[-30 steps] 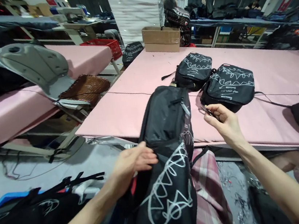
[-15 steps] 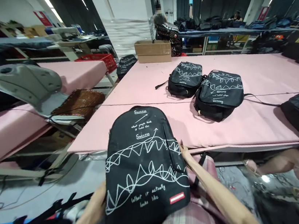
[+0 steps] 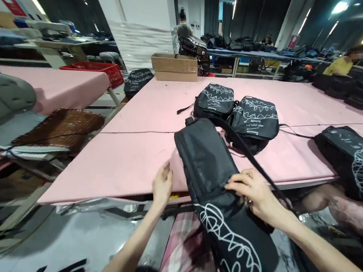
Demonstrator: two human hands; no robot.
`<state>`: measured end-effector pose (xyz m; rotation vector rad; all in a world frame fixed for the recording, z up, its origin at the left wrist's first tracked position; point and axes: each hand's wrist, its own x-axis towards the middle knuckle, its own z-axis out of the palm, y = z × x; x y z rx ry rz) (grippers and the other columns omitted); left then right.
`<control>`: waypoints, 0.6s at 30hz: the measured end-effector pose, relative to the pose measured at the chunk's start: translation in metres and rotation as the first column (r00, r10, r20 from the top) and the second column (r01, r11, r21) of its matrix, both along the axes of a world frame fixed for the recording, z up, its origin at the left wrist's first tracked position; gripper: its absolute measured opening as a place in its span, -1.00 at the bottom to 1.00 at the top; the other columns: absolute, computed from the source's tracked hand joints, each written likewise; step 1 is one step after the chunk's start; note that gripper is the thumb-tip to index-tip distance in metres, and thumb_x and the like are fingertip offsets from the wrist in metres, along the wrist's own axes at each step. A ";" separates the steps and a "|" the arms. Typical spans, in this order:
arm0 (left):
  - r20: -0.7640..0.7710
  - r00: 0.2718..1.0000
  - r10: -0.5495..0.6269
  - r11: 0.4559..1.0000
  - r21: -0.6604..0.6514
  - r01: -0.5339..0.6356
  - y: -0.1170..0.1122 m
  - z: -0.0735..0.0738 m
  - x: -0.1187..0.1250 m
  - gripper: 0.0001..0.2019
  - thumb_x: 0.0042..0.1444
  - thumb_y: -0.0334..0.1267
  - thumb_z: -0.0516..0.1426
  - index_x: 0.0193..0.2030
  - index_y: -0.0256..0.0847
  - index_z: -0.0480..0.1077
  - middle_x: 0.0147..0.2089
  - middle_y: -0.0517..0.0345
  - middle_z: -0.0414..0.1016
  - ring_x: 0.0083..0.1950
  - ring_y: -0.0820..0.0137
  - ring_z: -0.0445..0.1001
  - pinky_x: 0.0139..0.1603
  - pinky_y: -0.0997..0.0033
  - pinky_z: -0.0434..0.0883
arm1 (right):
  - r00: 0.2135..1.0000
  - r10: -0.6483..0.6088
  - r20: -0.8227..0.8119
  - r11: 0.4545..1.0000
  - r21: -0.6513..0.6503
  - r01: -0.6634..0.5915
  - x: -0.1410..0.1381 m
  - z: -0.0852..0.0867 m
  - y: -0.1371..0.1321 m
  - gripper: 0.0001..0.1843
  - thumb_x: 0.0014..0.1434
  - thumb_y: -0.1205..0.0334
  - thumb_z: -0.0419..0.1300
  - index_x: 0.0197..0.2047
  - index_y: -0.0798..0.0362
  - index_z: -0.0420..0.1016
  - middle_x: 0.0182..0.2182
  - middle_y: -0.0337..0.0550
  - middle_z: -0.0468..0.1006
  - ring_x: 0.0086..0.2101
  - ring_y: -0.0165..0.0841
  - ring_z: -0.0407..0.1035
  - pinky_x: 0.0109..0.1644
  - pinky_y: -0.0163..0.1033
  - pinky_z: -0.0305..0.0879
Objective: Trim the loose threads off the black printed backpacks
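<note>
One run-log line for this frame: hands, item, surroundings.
left hand: flat on pink table edge | right hand: grip on black backpack | backpack: side up, over table edge | behind: two backpacks

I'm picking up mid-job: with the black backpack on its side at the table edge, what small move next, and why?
Probably slide the left hand onto the black backpack to steady it: only the right hand grips it, and its lower half overhangs the pink table onto the lap.
</note>
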<state>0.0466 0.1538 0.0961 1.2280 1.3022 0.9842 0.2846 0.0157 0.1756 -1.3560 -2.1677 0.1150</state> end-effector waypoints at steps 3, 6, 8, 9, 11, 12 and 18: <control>-0.268 0.962 0.042 0.727 0.669 0.154 0.008 0.055 0.019 -0.59 0.14 -0.23 -0.01 0.15 -0.21 0.18 0.25 -0.03 0.12 0.32 0.24 -0.03 0.30 0.16 -0.05 | 0.995 0.033 0.097 0.999 -0.024 -0.031 -0.009 -0.015 -0.001 -0.52 0.06 0.62 -0.03 -0.03 0.02 0.36 -0.14 -0.08 0.42 -0.17 -0.28 0.19 -0.15 -0.17 0.27; -0.724 0.645 -0.243 0.246 0.597 0.763 0.004 0.089 0.048 -0.51 0.10 -0.25 0.10 0.19 -0.14 0.14 0.31 -0.03 0.02 0.36 0.12 -0.20 0.28 -0.07 -0.12 | 0.966 0.055 0.251 0.996 -0.081 -0.036 -0.013 -0.002 0.004 -0.60 0.07 0.62 -0.05 -0.14 0.05 0.41 -0.23 -0.08 0.43 -0.25 -0.30 0.21 -0.23 -0.21 0.24; -0.855 0.448 -0.260 0.074 0.445 0.892 0.002 0.094 0.065 -0.42 0.06 -0.22 0.15 0.22 -0.12 0.09 0.35 -0.07 -0.11 0.37 0.05 -0.34 0.25 -0.19 -0.18 | 0.922 0.059 0.382 0.989 -0.146 -0.003 -0.015 0.015 0.008 -0.67 0.07 0.60 -0.05 -0.23 0.09 0.42 -0.31 -0.08 0.43 -0.30 -0.30 0.24 -0.31 -0.24 0.20; -0.882 0.398 -0.252 0.046 0.400 0.915 0.001 0.094 0.072 -0.38 0.04 -0.20 0.17 0.24 -0.12 0.06 0.36 -0.08 -0.17 0.37 0.04 -0.41 0.24 -0.22 -0.21 | 0.897 0.072 0.436 0.980 -0.196 0.017 -0.015 0.024 0.010 -0.71 0.07 0.57 -0.02 -0.26 0.10 0.42 -0.34 -0.09 0.43 -0.34 -0.31 0.26 -0.37 -0.26 0.17; -0.908 0.339 -0.246 0.038 0.341 0.939 -0.001 0.092 0.080 -0.28 -0.01 -0.17 0.21 0.26 -0.13 0.00 0.37 -0.10 -0.25 0.36 0.03 -0.50 0.23 -0.23 -0.25 | 0.862 0.133 0.488 0.944 -0.328 0.040 -0.015 0.037 0.013 -0.78 0.08 0.49 0.04 -0.24 0.09 0.41 -0.36 -0.13 0.43 -0.41 -0.35 0.30 -0.44 -0.29 0.10; -0.915 0.319 -0.247 0.035 0.321 0.947 -0.003 0.092 0.082 -0.24 -0.05 -0.17 0.23 0.27 -0.15 -0.01 0.37 -0.12 -0.26 0.35 0.02 -0.52 0.23 -0.23 -0.26 | 0.856 0.176 0.485 0.916 -0.399 0.038 -0.015 0.041 0.013 -0.79 0.08 0.44 0.08 -0.20 0.08 0.41 -0.36 -0.15 0.45 -0.43 -0.36 0.32 -0.46 -0.30 0.07; -0.926 0.332 -0.179 0.098 0.319 0.943 -0.020 0.087 0.085 -0.26 -0.10 -0.33 0.25 0.23 -0.21 0.04 0.36 -0.14 -0.19 0.36 0.02 -0.47 0.23 -0.25 -0.29 | 0.918 0.174 0.357 0.831 -0.553 0.057 -0.019 0.033 0.012 -0.78 0.02 0.42 0.14 -0.21 0.10 0.39 -0.43 -0.15 0.50 -0.43 -0.32 0.38 -0.42 -0.32 0.04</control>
